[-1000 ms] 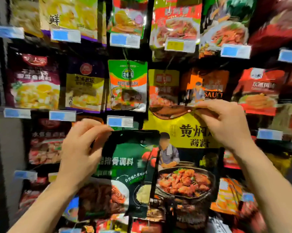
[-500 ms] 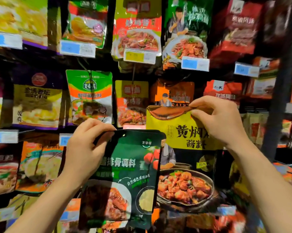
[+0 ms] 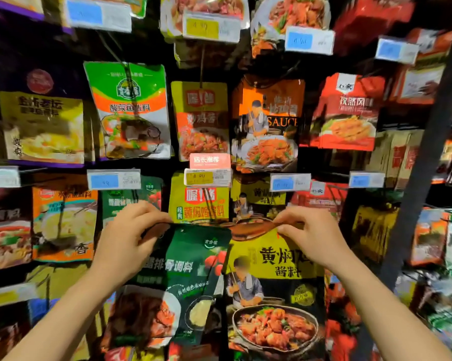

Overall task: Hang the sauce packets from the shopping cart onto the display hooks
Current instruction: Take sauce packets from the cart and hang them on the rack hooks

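Packets held at lower centre: left hand [image 3: 123, 243] fingers pinch green packet [image 3: 178, 287] top; right hand [image 3: 308, 235] fingers pinch yellow packet [image 3: 274, 290] top. Risk: overlapping edges, blurred hooks; hole may miss hook, packet drops.

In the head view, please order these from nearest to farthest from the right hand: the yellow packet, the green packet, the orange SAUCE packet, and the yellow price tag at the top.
From the right hand:
1. Yellow packet, pinched by its top edge in this hand.
2. Green packet, just left, held by the left hand.
3. Orange SAUCE packet, hanging above.
4. Yellow price tag, far up, near the top edge.
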`<state>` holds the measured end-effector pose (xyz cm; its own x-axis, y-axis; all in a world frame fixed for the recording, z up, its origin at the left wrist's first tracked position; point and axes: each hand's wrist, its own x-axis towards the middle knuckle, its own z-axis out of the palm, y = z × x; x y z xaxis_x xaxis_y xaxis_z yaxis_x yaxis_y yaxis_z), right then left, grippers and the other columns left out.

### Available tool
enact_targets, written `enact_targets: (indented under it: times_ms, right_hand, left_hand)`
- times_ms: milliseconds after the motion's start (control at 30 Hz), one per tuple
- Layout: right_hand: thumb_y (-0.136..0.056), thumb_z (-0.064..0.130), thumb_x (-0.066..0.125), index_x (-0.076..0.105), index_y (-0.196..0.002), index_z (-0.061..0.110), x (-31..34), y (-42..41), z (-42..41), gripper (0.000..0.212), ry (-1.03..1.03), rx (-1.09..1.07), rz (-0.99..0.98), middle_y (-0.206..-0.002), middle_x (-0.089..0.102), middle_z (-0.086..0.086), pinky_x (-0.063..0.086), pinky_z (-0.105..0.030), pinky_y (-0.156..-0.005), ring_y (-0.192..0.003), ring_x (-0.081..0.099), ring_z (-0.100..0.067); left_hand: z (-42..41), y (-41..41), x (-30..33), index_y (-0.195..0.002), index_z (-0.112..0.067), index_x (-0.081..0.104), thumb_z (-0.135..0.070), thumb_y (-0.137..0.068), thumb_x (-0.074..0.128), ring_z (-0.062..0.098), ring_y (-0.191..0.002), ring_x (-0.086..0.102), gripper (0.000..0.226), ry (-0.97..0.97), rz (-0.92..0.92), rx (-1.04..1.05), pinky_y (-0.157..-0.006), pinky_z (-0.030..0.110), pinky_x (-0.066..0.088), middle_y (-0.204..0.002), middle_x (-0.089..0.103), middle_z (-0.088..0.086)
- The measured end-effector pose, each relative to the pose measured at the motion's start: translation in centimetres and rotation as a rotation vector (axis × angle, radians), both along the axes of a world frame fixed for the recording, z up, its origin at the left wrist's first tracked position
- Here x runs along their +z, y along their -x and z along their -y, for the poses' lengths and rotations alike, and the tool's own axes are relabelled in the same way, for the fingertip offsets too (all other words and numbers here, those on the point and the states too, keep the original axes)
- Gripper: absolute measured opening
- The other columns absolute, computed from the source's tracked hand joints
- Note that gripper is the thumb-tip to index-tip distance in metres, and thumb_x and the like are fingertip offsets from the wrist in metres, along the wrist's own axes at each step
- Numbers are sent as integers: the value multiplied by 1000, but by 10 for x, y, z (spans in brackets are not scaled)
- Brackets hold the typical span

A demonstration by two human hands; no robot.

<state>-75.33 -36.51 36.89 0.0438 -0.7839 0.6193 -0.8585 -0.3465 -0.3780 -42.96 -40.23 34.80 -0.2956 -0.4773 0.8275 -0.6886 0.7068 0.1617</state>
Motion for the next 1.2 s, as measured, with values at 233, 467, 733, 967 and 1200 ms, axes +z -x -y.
enact_targets:
  times_ms: [233,467,733,967,1200]
  right_hand:
    - [-78,18,73,73,-84,27,-19,9,-5,11,-37,-60,35,-84,71,13,52,-31,-78,-84,65,-7]
    - [-77,19,74,50,-100,27,-21,20,-8,34,52,-173,240,-74,68,13,44,-33,-77,-80,64,-14]
    - [-75,16,76,39,-119,23,-21,23,16,58,124,-263,445,-73,67,14,46,-47,-88,-84,65,-19]
    - [-71,14,78,35,-129,31,-32,48,64,73,138,-192,575,-69,66,22,45,-50,-94,-88,65,-13]
    - [-70,9,79,32,-137,31,-34,86,118,84,63,13,663,-66,68,8,52,-44,-88,-76,67,-9]
  left_hand:
    - [4,12,-26,-92,-17,71,10,-70,71,5,-86,48,35,-124,-1,14,-66,25,40,-89,58,-12]
    - [13,26,-34,-94,-16,71,-2,-78,68,6,-86,50,21,-146,-24,-58,-69,31,46,-89,61,-5]
    - [31,40,-34,-92,-13,71,-20,-81,58,8,-83,54,18,-147,-73,-168,-68,35,50,-87,58,-9]
    - [51,71,-39,-93,-14,72,-20,-83,60,11,-84,55,17,-132,-106,-176,-71,34,47,-88,57,-9]
    - [78,128,-46,-93,-11,71,-15,-81,61,16,-85,55,17,-116,-154,-75,-74,37,46,-89,56,-4]
